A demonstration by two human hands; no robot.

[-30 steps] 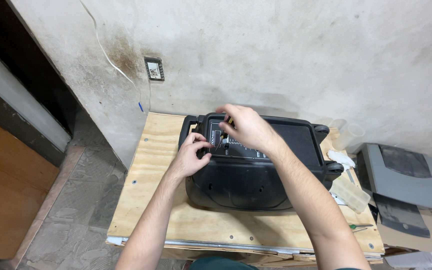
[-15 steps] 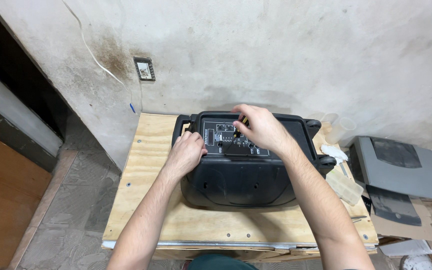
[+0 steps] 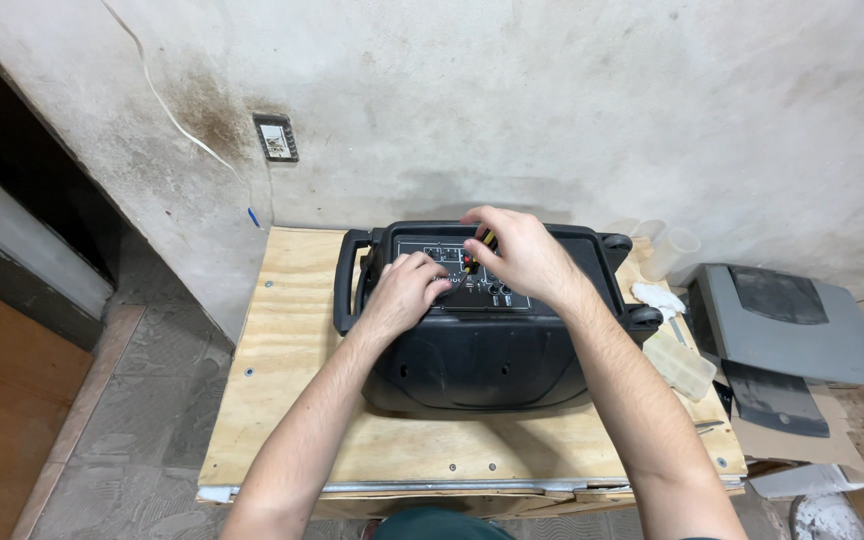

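1. Right hand pinches what appears to be a small yellow-handled tool over the control panel; grip closed.
2. Left hand rests loosely curled on the panel, grasping nothing.
3. Black speaker lies on the plywood tabletop, against the wall.

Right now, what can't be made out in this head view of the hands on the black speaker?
- Right hand: its fingertips curl over a small yellow and red tool; the tip is hidden.
- Left hand: covers part of the control panel; contact unclear.
- Panel markings: too small.
- Black speaker: front face turned away.
- Grey printer: partly cut off at the right edge.
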